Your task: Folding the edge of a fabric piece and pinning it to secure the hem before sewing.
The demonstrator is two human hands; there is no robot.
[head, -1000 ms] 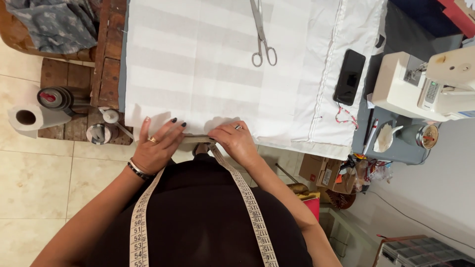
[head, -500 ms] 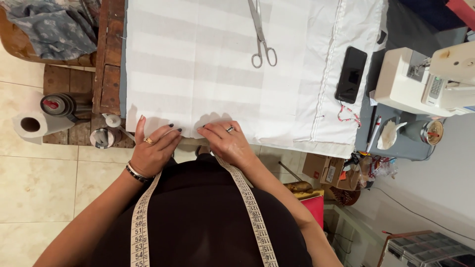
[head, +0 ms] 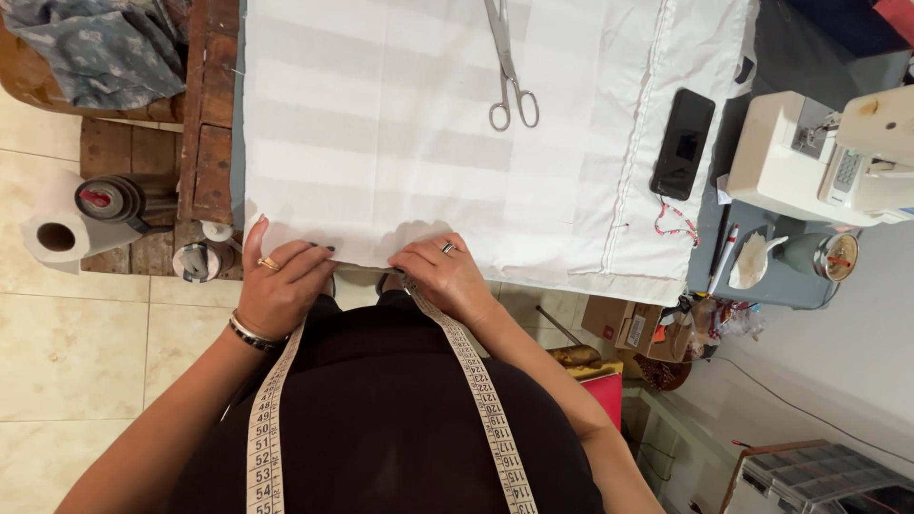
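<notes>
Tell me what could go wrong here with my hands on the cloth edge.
1. Both hands, left and right, grip the cloth at the table's near edge; a tug might drag the scissors lying on it.
2. The phone rests at the cloth's right side and could shift too.

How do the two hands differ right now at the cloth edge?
The left hand lies flatter with fingers spread along the white cloth edge; the right hand is bunched, fingers curled at the edge. The left wrist wears a bracelet; the right wrist is bare. The tape measure runs up to the right hand, not the left. Both wear a ring and touch the near edge.
</notes>
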